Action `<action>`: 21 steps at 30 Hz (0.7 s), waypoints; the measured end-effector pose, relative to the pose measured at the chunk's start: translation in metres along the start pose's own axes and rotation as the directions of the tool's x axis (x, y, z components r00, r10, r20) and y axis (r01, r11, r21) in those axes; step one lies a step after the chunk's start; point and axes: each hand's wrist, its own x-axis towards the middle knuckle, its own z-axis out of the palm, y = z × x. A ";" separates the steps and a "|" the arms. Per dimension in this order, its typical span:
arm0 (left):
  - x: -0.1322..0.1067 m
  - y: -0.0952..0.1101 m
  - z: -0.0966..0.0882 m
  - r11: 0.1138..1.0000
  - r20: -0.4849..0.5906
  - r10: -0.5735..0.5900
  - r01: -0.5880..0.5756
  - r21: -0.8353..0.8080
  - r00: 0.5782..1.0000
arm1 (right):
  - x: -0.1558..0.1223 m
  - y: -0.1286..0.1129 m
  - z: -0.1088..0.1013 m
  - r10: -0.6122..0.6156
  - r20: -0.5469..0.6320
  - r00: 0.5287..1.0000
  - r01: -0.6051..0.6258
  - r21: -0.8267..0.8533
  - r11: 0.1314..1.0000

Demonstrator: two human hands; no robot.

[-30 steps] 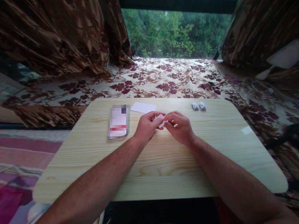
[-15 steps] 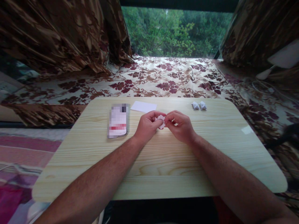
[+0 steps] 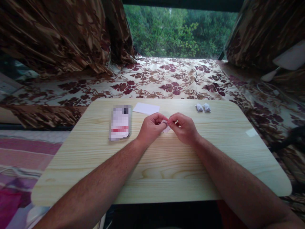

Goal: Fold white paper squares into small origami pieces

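My left hand (image 3: 150, 128) and my right hand (image 3: 184, 128) meet over the middle of a light wooden table (image 3: 162, 165). Both pinch one small folded piece of white paper (image 3: 166, 128), most of it hidden behind the fingers. The fingers of each hand are curled tight around it. A flat white paper sheet (image 3: 146, 108) lies just beyond my left hand. Two small folded white paper shapes (image 3: 203, 107) sit side by side at the far right of the table.
A phone (image 3: 119, 122) lies flat left of my left hand. Flowered cloth (image 3: 166, 79) covers the ledge behind the table, with patterned curtains on both sides of a window. A white lamp and cable (image 3: 274, 79) stand at far right.
The hands have drawn closer together, and the paper piece shows less between the fingers than before. Arms and the other things on the table have stayed put.
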 end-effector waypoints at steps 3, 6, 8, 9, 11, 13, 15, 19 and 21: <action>0.000 0.001 -0.001 1.000 -0.010 -0.018 0.018 0.009 1.000 | 0.000 -0.002 0.000 0.026 -0.013 1.000 -0.026 0.005 1.000; 0.000 0.002 -0.001 0.999 -0.017 -0.018 0.018 0.032 1.000 | 0.000 -0.003 0.001 0.072 -0.017 0.997 -0.072 0.026 0.997; 0.000 0.002 -0.001 0.999 -0.013 -0.014 0.014 0.036 1.000 | 0.000 -0.003 0.001 0.103 -0.017 0.995 -0.102 0.047 0.994; 0.000 0.002 -0.002 0.999 -0.007 -0.016 0.016 0.033 1.000 | 0.000 -0.003 0.001 0.118 -0.013 0.993 -0.117 0.061 0.991; 0.000 0.003 -0.003 0.999 0.018 -0.030 0.030 0.016 0.999 | 0.000 -0.002 0.000 0.146 0.008 0.989 -0.146 0.093 0.985; 0.001 0.003 -0.004 0.999 0.058 -0.050 0.051 -0.010 0.997 | 0.000 0.000 -0.001 0.170 0.035 0.985 -0.174 0.132 0.976; 0.002 0.004 -0.006 0.997 0.101 -0.062 0.066 -0.042 0.993 | 0.001 0.002 -0.002 0.184 0.059 0.981 -0.192 0.166 0.967; 0.003 0.004 -0.010 0.995 0.152 -0.065 0.075 -0.063 0.986 | 0.001 0.005 -0.003 0.187 0.085 0.979 -0.200 0.199 0.959; 0.003 0.004 -0.010 0.997 0.162 -0.066 0.072 -0.034 0.985 | 0.001 0.005 -0.004 0.186 0.105 0.977 -0.204 0.205 0.957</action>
